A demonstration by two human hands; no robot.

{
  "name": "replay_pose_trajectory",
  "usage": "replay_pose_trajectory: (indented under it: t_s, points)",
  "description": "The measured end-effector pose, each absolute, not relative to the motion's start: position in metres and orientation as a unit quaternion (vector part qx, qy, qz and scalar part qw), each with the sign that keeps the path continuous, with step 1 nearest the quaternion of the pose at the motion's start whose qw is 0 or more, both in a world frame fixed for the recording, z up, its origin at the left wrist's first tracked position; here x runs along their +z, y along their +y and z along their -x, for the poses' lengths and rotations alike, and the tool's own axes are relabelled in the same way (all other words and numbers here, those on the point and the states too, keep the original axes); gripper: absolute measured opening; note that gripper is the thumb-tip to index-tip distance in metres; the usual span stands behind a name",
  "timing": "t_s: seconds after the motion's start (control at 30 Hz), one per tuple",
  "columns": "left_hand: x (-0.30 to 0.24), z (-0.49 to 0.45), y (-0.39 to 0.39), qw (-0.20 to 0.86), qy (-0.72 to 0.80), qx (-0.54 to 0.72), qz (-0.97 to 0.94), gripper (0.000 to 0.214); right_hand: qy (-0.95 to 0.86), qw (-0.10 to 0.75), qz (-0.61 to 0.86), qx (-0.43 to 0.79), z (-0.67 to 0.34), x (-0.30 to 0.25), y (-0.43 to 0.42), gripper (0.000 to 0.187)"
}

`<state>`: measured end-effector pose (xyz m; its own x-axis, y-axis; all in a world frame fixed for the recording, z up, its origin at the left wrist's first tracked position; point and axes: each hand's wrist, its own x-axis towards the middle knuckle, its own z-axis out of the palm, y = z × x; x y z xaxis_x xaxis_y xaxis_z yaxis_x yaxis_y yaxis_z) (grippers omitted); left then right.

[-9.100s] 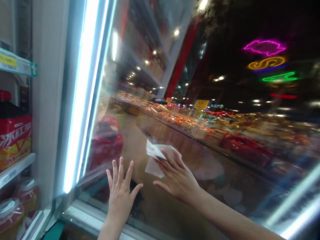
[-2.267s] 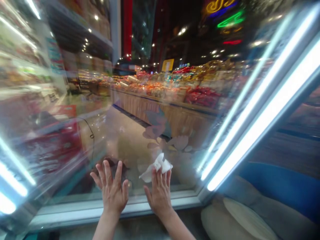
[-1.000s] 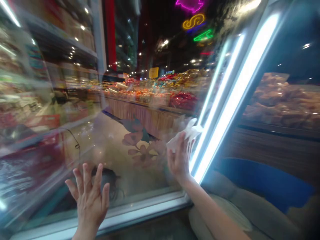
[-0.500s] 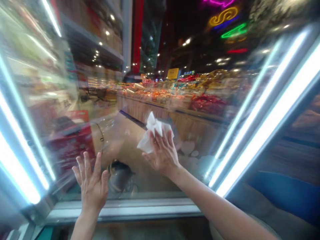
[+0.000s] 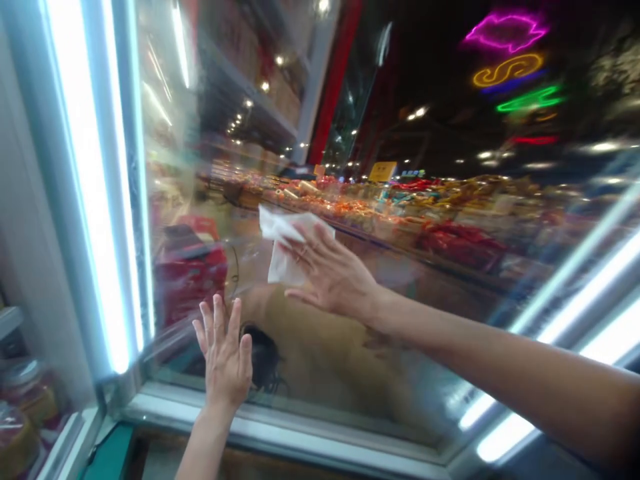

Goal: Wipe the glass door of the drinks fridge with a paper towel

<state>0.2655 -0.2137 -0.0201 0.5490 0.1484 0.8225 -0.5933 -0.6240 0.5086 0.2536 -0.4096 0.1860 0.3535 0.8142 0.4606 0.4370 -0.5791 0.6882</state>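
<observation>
A large glass pane (image 5: 325, 360) stands in front of me, held in a metal frame. My right hand (image 5: 340, 277) presses a white tissue (image 5: 284, 261) against the middle of the pane. Its fingers lie over the tissue, whose loose corners stick out past the fingertips on the left. Lower and to the left, my left hand (image 5: 225, 360) is flat at the glass with fingers spread, holding nothing.
Bright tube lights (image 5: 95, 187) run up the left side, with more tube lights (image 5: 575, 313) at right. Beyond the glass lie blurred heaped goods (image 5: 460, 247) and a red box (image 5: 193, 273). Jars (image 5: 27, 393) stand at lower left. A metal sill (image 5: 310, 437) crosses below.
My right hand has slid slightly up the glass with the tissue, and its wrist has turned so the fingers point further left. The view has swung left and tilted; my left hand stays spread.
</observation>
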Motion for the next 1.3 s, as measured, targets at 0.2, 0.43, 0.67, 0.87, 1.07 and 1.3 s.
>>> replay_pose_trajectory:
  t_s: [0.2,0.43,0.67,0.87,1.07,1.3]
  points:
    - [-0.009,-0.264,-0.228,0.418,-0.124,0.465,-0.77,0.06,0.459,0.266,-0.775,0.343,-0.253,0.141,-0.418,0.089]
    - [0.012,-0.246,-0.247,0.344,-0.2,0.467,-0.789,0.062,0.328,0.279,-0.797,0.424,-0.234,0.17,-0.461,0.089]
    - [0.007,-0.237,-0.27,0.289,-0.253,0.471,-0.794,0.067,0.34,0.294,-0.803,0.392,-0.2,0.079,-0.503,0.071]
    - [-0.006,-0.235,-0.256,0.264,-0.257,0.466,-0.804,0.071,0.179,0.221,-0.809,0.514,-0.19,0.12,-0.539,0.082]
    - [-0.005,-0.229,-0.234,0.251,-0.251,0.468,-0.809,0.078,0.083,0.157,-0.826,0.535,-0.174,0.066,-0.522,0.086]
    - [0.119,-0.233,-0.207,0.193,-0.293,0.491,-0.797,0.077,-0.005,0.093,-0.813,0.575,-0.18,0.168,-0.475,0.091]
